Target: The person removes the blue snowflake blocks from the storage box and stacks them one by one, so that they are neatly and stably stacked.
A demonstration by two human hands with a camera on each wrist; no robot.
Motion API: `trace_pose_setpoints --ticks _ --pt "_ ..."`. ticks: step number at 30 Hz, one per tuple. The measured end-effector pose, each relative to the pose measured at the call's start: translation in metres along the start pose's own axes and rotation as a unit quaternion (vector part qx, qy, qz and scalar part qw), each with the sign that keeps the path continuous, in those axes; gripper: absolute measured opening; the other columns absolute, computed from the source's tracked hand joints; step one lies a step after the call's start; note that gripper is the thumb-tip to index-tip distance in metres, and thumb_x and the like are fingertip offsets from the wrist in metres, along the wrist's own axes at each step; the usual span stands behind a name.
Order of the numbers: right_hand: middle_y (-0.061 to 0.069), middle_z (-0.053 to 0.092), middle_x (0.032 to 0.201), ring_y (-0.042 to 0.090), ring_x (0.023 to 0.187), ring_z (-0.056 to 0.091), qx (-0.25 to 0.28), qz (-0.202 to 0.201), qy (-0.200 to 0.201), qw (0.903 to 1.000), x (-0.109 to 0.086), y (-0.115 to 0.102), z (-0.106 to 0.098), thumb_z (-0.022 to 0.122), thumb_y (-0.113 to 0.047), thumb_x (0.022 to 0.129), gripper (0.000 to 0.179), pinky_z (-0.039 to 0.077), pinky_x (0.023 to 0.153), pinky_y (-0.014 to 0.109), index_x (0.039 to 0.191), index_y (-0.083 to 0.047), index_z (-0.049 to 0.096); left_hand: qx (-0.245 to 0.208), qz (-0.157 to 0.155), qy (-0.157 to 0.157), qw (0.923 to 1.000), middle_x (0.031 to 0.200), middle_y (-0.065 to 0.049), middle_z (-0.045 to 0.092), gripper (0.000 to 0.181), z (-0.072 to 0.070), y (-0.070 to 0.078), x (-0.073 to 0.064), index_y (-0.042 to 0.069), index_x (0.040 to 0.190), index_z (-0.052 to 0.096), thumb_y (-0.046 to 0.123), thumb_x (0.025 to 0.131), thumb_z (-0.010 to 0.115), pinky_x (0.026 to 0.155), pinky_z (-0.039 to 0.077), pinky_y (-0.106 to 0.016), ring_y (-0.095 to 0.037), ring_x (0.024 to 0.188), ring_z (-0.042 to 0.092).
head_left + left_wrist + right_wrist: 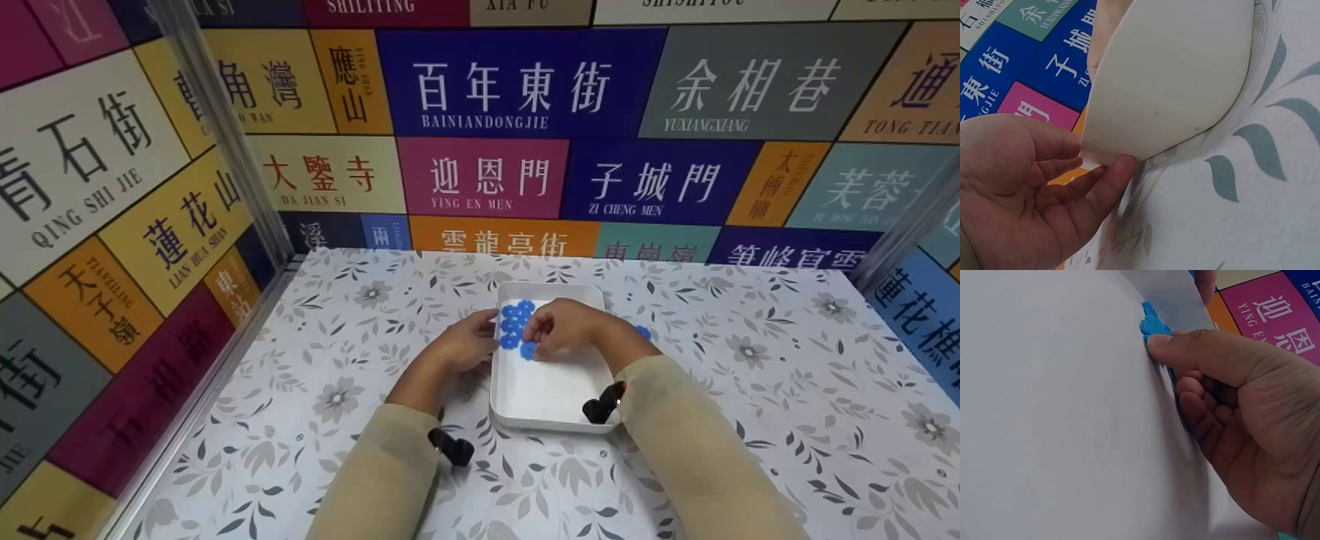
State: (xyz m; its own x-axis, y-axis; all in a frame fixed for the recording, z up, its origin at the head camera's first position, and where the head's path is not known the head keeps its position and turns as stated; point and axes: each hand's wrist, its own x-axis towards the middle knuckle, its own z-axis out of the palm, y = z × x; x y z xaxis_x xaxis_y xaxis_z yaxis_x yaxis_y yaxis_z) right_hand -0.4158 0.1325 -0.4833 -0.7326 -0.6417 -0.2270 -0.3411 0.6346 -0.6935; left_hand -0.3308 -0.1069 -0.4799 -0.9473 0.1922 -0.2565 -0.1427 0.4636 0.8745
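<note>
A white rectangular tray [555, 429] stands on the table with several blue flower-shaped pieces [511, 326] lying flat in its far left part. My left hand [466, 343] holds the tray's left side; in the left wrist view the thumb presses the outer wall [1174, 67] and the fingers reach to the rim. Over the tray, my right hand [566, 326] pinches a blue flower-shaped piece [528, 351] beside the others. Close up in the right wrist view, the thumb lies on the blue piece [1154, 325]; the fingertips behind it are partly hidden.
Another bit of blue [643, 331] shows just outside the tray, mostly behind the right forearm. The table wears a white leaf-patterned cloth [337, 397]. Panels with printed signs [517, 82] stand behind it and at both sides.
</note>
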Motion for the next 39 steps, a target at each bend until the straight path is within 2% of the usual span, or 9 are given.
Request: trace_pose_setpoints --ticks 2,5,11,19,23,27,32,36,39 --pt "-0.002 0.074 0.092 0.013 0.086 0.063 0.008 -0.013 0.001 0.9999 -0.001 0.000 -0.001 0.091 -0.011 0.079 0.028 0.054 0.080 0.026 0.105 -0.012 0.080 0.008 0.007 -0.002 0.9999 0.166 -0.016 0.049 0.066 0.000 0.000 0.001 0.015 0.167 0.038 0.015 0.104 0.058 0.130 0.036 -0.050 -0.034 0.156 0.046" --pt "-0.001 0.075 0.091 0.012 0.084 0.064 0.009 -0.025 0.005 0.9996 -0.003 -0.002 -0.004 0.089 -0.008 0.081 0.024 0.054 0.079 0.026 0.104 -0.010 0.081 0.003 -0.008 -0.004 1.0000 0.168 -0.014 0.047 0.066 -0.001 0.000 0.001 0.017 0.167 0.038 0.017 0.104 0.059 0.131 0.034 -0.050 -0.033 0.157 0.044" --pt "0.000 0.082 0.096 0.013 0.085 0.072 0.042 -0.007 0.052 0.9977 -0.011 -0.010 -0.011 0.084 -0.017 0.091 0.022 0.061 0.080 0.029 0.111 -0.010 0.083 0.013 -0.006 -0.003 0.9999 0.167 -0.015 0.048 0.066 -0.001 0.000 0.001 0.017 0.167 0.038 0.018 0.105 0.059 0.128 0.038 -0.051 -0.034 0.155 0.047" --pt "0.007 0.082 0.107 0.022 0.093 0.076 0.129 -0.002 0.120 0.9844 -0.040 -0.010 -0.021 0.081 -0.024 0.097 0.027 0.063 0.097 0.049 0.119 -0.009 0.080 0.021 -0.019 0.005 0.9996 0.167 -0.012 0.048 0.066 -0.001 0.001 -0.001 0.021 0.168 0.037 0.020 0.106 0.059 0.131 0.032 -0.054 -0.034 0.156 0.045" --pt "0.008 0.080 0.109 0.022 0.095 0.076 0.159 0.022 0.159 0.9740 -0.060 -0.001 -0.025 0.080 -0.025 0.098 0.026 0.061 0.102 0.053 0.119 -0.011 0.080 0.009 -0.028 0.001 0.9996 0.168 -0.011 0.048 0.065 -0.001 0.002 -0.002 0.022 0.168 0.037 0.019 0.106 0.059 0.130 0.035 -0.052 -0.032 0.156 0.046" --pt "0.003 0.080 0.108 0.018 0.095 0.075 0.173 0.044 0.197 0.9639 -0.079 0.012 -0.028 0.078 -0.027 0.099 0.026 0.062 0.099 0.046 0.121 -0.012 0.079 0.002 -0.035 0.002 0.9994 0.168 -0.009 0.047 0.065 0.000 0.004 -0.003 0.024 0.167 0.038 0.019 0.106 0.060 0.128 0.038 -0.050 -0.031 0.155 0.047" --pt "-0.003 0.080 0.106 0.016 0.094 0.075 0.201 0.042 0.241 0.9486 -0.101 0.029 -0.032 0.076 -0.028 0.101 0.034 0.064 0.091 0.035 0.128 -0.006 0.076 -0.031 -0.054 0.006 0.9980 0.168 -0.006 0.047 0.065 0.002 0.007 -0.004 0.026 0.167 0.038 0.017 0.106 0.060 0.125 0.041 -0.048 -0.029 0.154 0.047" --pt "-0.009 0.079 0.108 0.015 0.097 0.075 0.211 0.054 0.255 0.9419 -0.114 0.046 -0.036 0.073 -0.032 0.103 0.040 0.063 0.090 0.029 0.133 -0.005 0.074 -0.045 -0.078 0.009 0.9959 0.168 -0.003 0.047 0.066 0.003 0.008 -0.005 0.031 0.167 0.038 0.017 0.107 0.060 0.125 0.042 -0.049 -0.028 0.153 0.048" --pt "-0.011 0.078 0.109 0.016 0.099 0.075 0.213 0.061 0.265 0.9384 -0.122 0.058 -0.039 0.071 -0.033 0.105 0.041 0.062 0.090 0.026 0.134 -0.004 0.072 -0.042 -0.078 0.010 0.9960 0.169 -0.004 0.047 0.066 0.003 0.008 -0.005 0.031 0.167 0.038 0.017 0.107 0.060 0.127 0.039 -0.050 -0.028 0.155 0.046"
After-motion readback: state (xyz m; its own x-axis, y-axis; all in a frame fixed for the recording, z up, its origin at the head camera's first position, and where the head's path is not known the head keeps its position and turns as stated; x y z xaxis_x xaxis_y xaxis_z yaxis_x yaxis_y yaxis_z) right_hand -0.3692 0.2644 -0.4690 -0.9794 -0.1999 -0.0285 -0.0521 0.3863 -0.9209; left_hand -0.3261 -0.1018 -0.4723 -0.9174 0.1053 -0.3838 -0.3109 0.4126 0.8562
